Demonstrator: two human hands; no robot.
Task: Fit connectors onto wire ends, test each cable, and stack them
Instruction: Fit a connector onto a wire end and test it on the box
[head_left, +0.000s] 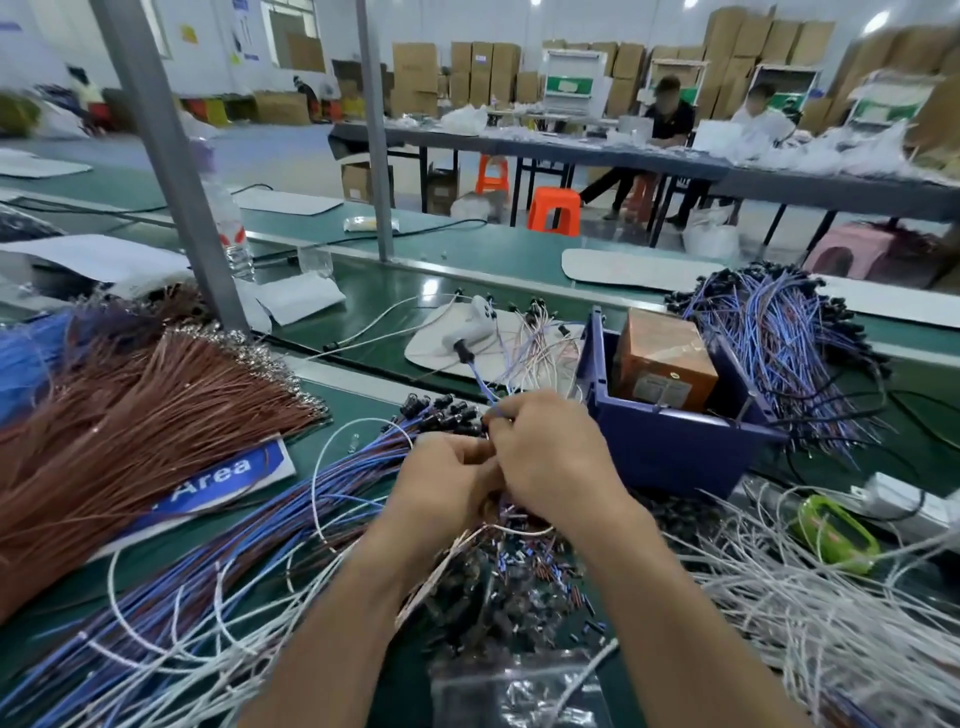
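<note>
White walls (218, 26); cartons (483, 73) stacked along the back. Pale floor (280, 150). Long tables (571, 150), orange stools (555, 208), grey posts (174, 171), ceiling lights (878, 21) on.

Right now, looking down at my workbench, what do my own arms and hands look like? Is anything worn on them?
Your left forearm and right forearm are bare down to the picture's lower edge; no sleeve shows. The left hand and right hand are bare too: no gloves, watch, bracelet or rings visible on the sides facing the camera.

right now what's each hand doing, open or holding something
left hand: fingers curled, cannot tell if it holds anything
right hand: closed, pinching the blue wire
</note>
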